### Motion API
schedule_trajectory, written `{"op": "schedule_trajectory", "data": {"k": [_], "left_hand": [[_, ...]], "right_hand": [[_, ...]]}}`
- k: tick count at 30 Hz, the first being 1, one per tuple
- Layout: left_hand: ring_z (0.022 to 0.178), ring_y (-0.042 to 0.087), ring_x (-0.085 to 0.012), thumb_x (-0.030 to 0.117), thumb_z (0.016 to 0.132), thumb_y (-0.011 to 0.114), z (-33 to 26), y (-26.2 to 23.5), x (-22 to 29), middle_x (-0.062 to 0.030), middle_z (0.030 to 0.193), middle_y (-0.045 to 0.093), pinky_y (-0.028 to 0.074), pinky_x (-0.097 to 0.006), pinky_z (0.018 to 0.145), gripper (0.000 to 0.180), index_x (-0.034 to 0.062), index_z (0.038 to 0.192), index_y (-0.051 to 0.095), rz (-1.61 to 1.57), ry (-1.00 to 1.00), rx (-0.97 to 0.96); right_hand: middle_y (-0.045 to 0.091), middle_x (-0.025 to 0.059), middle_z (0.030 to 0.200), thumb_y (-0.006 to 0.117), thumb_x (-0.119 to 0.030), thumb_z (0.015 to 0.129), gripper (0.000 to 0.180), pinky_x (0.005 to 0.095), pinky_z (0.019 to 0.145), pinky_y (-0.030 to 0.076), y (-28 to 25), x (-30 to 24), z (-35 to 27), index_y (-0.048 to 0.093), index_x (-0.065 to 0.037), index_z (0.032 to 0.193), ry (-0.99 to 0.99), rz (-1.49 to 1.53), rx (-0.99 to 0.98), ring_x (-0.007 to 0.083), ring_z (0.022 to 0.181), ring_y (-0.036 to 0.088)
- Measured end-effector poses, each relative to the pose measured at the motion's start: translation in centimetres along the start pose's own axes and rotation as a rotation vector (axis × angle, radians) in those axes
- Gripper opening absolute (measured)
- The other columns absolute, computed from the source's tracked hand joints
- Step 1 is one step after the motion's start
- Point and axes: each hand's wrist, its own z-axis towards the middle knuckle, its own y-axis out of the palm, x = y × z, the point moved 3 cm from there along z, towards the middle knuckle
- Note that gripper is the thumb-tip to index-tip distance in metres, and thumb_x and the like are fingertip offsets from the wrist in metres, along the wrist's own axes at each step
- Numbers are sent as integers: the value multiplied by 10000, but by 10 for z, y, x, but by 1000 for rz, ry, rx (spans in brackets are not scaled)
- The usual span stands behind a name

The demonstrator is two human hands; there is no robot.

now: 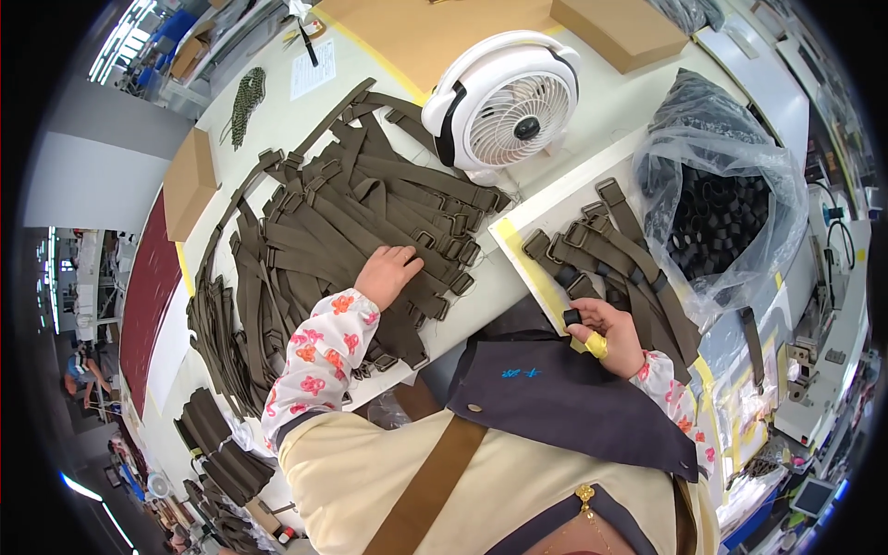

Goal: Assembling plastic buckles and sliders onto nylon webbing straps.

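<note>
The left hand [388, 277] rests on the near right part of a large pile of olive straps [319, 217], its fingers curled near the metal buckles [425, 239]; whether they are closed on a strap cannot be told. The right hand [610, 338], with yellow tape [595, 345] on its thumb, pinches a small black loop [572, 317] between thumb and fingers. A smaller group of straps [622, 245] lies just beyond it, some apparently banded in black. Far right, a clear bag [786, 176] holds many black loops [721, 217]. A white fan [523, 111] stands at the far side.

Judged step: picking out a strap while a loop is held ready. The next move likely calls for separating one strap, without snagging neighbouring buckles, and presenting its end to the loop.
</note>
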Motion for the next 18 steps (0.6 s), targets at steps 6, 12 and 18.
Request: {"op": "schedule_trajectory", "data": {"k": [6,12,18], "left_hand": [[803,513,-228,86,512,677,-2,-30,-8,-58,787,522,371,-378,773,288,78,729,487,5,-93,248],[706,522,-294,-105,454,566,26,-102,-34,-120,798,538,461,-402,720,277,23,639,404,-129,-268,826],[629,559,-235,81,561,731,84,-103,55,-71,794,559,458,-315,540,308,62,707,461,-338,215,442]], "right_hand": [[618,85,874,587,-14,808,272,224,679,471,1,-1,7,476,26,1053,50,215,-19,124,788,608],[605,113,943,558,-104,843,275,247,697,497,4,-18,11,470,-5,1084,195,488,-59,171,766,619],[582,137,1019,574,-158,843,330,278,734,504,3,-9,17,463,-12,1118,200,643,14,208,825,620]]}}
